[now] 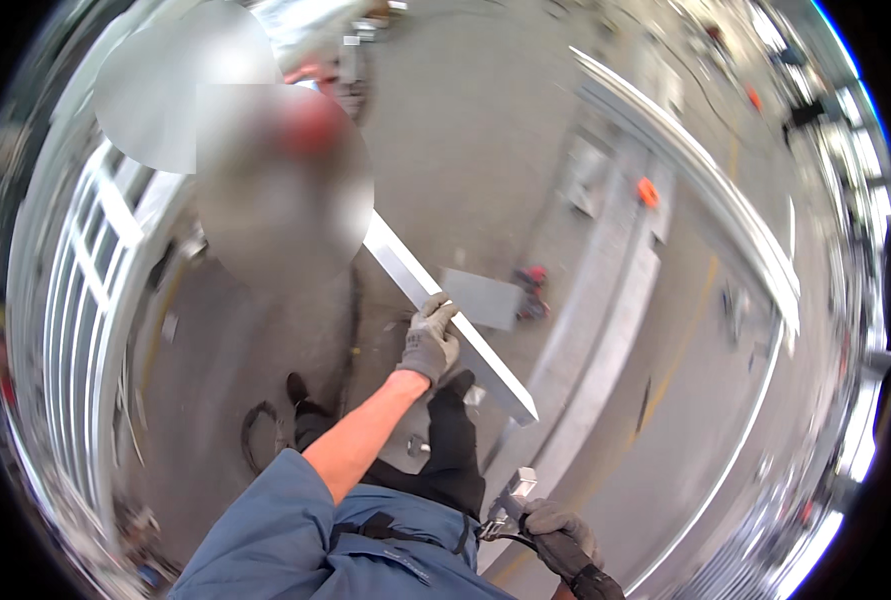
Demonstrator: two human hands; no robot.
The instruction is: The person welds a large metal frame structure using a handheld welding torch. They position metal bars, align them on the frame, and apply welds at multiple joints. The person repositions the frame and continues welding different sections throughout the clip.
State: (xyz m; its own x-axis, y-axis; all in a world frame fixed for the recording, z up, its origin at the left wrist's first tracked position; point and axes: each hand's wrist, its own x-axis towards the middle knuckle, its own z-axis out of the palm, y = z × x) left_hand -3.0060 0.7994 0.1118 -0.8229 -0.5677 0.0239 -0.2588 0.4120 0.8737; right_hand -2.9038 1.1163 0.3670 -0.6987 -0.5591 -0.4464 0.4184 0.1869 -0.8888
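My left hand (pixel 431 338), in a grey work glove, is closed around a long silver metal bar (pixel 495 368). The bar slants from the upper left down to a squared end right of my hand. Its far end runs under a blurred patch and cannot be seen. At the lower right, near my waist, my gloved right hand (pixel 562 535) is closed on a hammer (pixel 513 492) with a blocky metal head. The hammer stays apart from the bar. A flat grey plate (pixel 481 298) lies beyond the bar, beside a red and black power tool (pixel 532 292).
To the left stands a rack of long white metal profiles (pixel 95 290). Long metal beams (pixel 605 290) lie on the right, carrying an orange object (pixel 647 192). Another long silver profile (pixel 695 160) stretches farther right. A coiled dark hose (pixel 255 438) lies near my feet.
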